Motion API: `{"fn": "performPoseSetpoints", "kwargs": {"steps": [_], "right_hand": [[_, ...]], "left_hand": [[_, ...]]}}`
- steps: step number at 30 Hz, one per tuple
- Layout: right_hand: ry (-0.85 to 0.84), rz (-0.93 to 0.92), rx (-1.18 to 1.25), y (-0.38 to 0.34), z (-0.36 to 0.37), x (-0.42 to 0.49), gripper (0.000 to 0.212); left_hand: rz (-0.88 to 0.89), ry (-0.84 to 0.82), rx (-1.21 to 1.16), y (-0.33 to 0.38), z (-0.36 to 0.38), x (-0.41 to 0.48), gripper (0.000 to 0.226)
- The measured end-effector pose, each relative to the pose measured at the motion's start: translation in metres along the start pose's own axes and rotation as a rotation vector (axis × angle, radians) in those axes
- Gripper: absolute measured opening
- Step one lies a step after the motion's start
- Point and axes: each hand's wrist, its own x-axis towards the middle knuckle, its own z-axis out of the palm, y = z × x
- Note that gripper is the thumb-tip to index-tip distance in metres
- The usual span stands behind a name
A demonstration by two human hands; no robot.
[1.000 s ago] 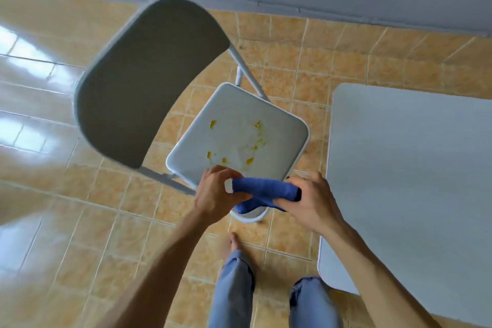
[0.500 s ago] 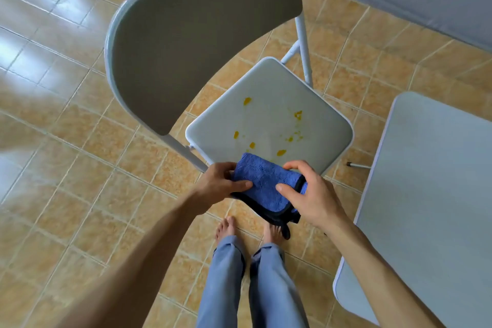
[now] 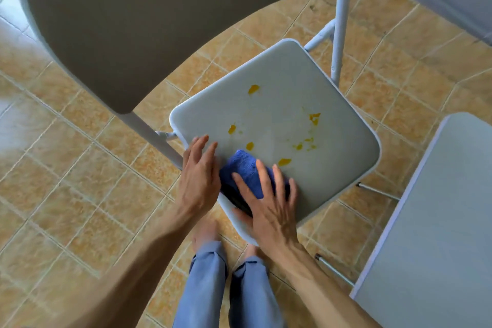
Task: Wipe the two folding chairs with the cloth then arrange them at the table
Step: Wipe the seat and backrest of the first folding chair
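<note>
The blue cloth (image 3: 243,170) lies bunched on the near-left corner of the folding chair's seat (image 3: 306,104), just short of the orange stains (image 3: 284,161). The right hand (image 3: 269,210) presses it down with straight, spread fingers, probably to sweep across them. The left hand (image 3: 199,178), fingers also straight, lies beside it at the seat edge, likely steadying the chair. The surface (image 3: 439,221) stands to the right.

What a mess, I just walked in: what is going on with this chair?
A person stands over a folding chair and is about to wipe its seat. The right hand presses a blue cloth flat on the seat's near corner, and the left hand lies open beside the cloth at the seat's edge. The yellow stains are not yet wiped. A table stands to the right.
</note>
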Motion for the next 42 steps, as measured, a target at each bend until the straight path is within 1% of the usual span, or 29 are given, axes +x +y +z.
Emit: {"fn": "performPoseSetpoints", "kwargs": {"steps": [2,4,6,7,8,12,14,16,18,19,20,22,23,24,26,27,28,29,31,33,36,38,39,40,41,42], "right_hand": [[0.119,-0.019,-0.008,0.005,0.013,0.002,0.054],[0.21,-0.095,-0.039,0.017,0.018,0.008,0.052],[0.235,-0.2,-0.085,0.036,0.016,0.016,0.056],[0.228,-0.226,-0.109,0.051,0.012,0.021,0.059],[0.211,-0.216,-0.132,0.069,0.008,0.028,0.061],[0.139,0.057,-0.175,0.155,-0.015,0.06,0.062],[0.13,0.149,-0.147,0.175,-0.028,0.073,0.057],[0.176,0.243,-0.037,0.162,-0.034,0.08,0.049],[0.254,0.279,0.081,0.12,-0.034,0.079,0.048],[0.254,0.242,0.124,0.091,-0.03,0.073,0.05],[0.22,0.161,0.136,0.064,-0.023,0.065,0.052],[0.136,-0.037,0.064,0.028,-0.007,0.047,0.056],[0.118,-0.113,0.03,0.027,0.001,0.045,0.055],[0.137,-0.177,0.012,0.036,0.006,0.05,0.053],[0.203,-0.295,-0.029,0.07,0.008,0.066,0.051],[0.221,-0.313,-0.075,0.088,0.006,0.075,0.052],[0.232,-0.287,-0.128,0.107,0.002,0.086,0.052],[0.243,-0.222,-0.177,0.125,-0.001,0.097,0.051],[0.272,-0.004,-0.219,0.156,-0.006,0.116,0.048],[0.289,0.221,-0.18,0.173,-0.01,0.13,0.05],[0.318,0.437,-0.087,0.156,-0.009,0.14,0.055],[0.335,0.633,0.11,0.119,-0.003,0.15,0.061],[0.323,0.695,0.209,0.093,0.001,0.152,0.064],[0.315,0.656,0.258,0.064,0.004,0.15,0.064],[0.302,0.514,0.252,0.035,0.007,0.141,0.063],[0.249,0.319,0.221,0.009,0.007,0.128,0.061]], "left_hand": [[-0.081,0.032,0.018,-0.005,0.012,0.009,0.045],[-0.154,-0.023,0.04,-0.005,0.028,0.011,0.05],[-0.167,-0.048,0.037,-0.003,0.045,0.008,0.054],[-0.175,-0.037,0.034,-0.003,0.051,0.007,0.054],[-0.186,-0.02,0.034,-0.003,0.056,0.006,0.054],[-0.182,0.042,0.055,-0.006,0.066,0.004,0.054],[-0.187,0.07,0.069,-0.005,0.07,0.003,0.053],[-0.194,0.122,0.073,-0.003,0.073,0.001,0.053],[-0.192,0.186,0.066,-0.002,0.075,0.001,0.052],[-0.186,0.205,0.061,-0.003,0.076,0.001,0.053],[-0.175,0.213,0.058,-0.004,0.077,0.0,0.054],[-0.146,0.214,0.057,-0.005,0.079,-0.001,0.058],[-0.137,0.211,0.055,-0.004,0.079,-0.001,0.06],[-0.132,0.213,0.054,-0.003,0.079,-0.001,0.059],[-0.145,0.23,0.057,-0.001,0.079,0.0,0.055],[-0.157,0.238,0.058,0.0,0.08,0.001,0.054],[-0.167,0.237,0.059,0.001,0.08,0.001,0.054],[-0.177,0.228,0.06,0.002,0.08,0.002,0.054],[-0.189,0.219,0.058,0.002,0.081,0.002,0.053],[-0.196,0.226,0.061,0.003,0.081,0.004,0.053],[-0.194,0.217,0.05,0.003,0.08,0.004,0.054],[-0.191,0.212,0.045,0.002,0.079,0.003,0.054],[-0.193,0.21,0.044,0.002,0.078,0.003,0.054],[-0.196,0.208,0.044,0.001,0.078,0.002,0.054],[-0.198,0.205,0.045,0.0,0.078,0.002,0.054],[-0.196,0.202,0.046,0.0,0.078,0.001,0.054]]}}
